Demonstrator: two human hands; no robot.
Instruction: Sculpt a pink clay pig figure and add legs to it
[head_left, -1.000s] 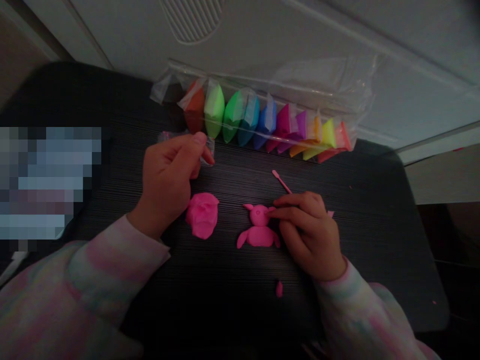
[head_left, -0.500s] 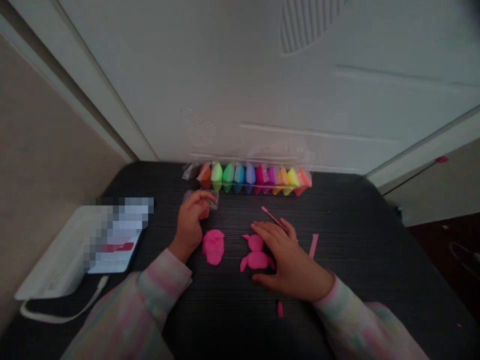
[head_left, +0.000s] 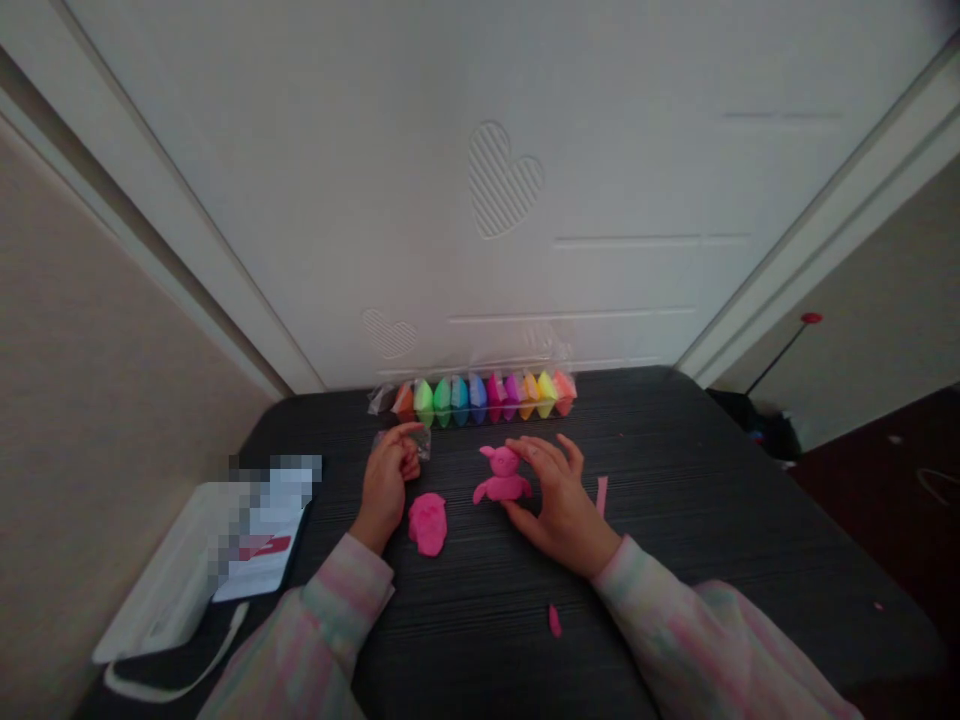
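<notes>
A pink clay figure [head_left: 504,487] with a round head, a pointed ear and two small arms is gripped at its right side by my right hand [head_left: 553,500]. The fingers rest at its head and the thumb is under its lower edge. To its left lies a flattened lump of pink clay [head_left: 428,524]. Beside that lump my left hand [head_left: 388,482] rests with the index finger stretched out and the others loosely curled, holding nothing I can see. Its fingers are at a clear plastic wrapper [head_left: 424,443]. A small pink clay piece [head_left: 554,620] lies nearer me.
A row of coloured clay packs [head_left: 478,402] in clear plastic stands at the back of the dark table [head_left: 675,480], by a white panel. A pink strip [head_left: 601,496] lies right of my right hand. At left are a phone [head_left: 255,575], a white box [head_left: 161,590] and a cable [head_left: 176,693].
My right hand has closed on the clay figure, which now faces me more, with marks showing on its head. The pink stick tool by that hand no longer shows. The camera has tilted up.
</notes>
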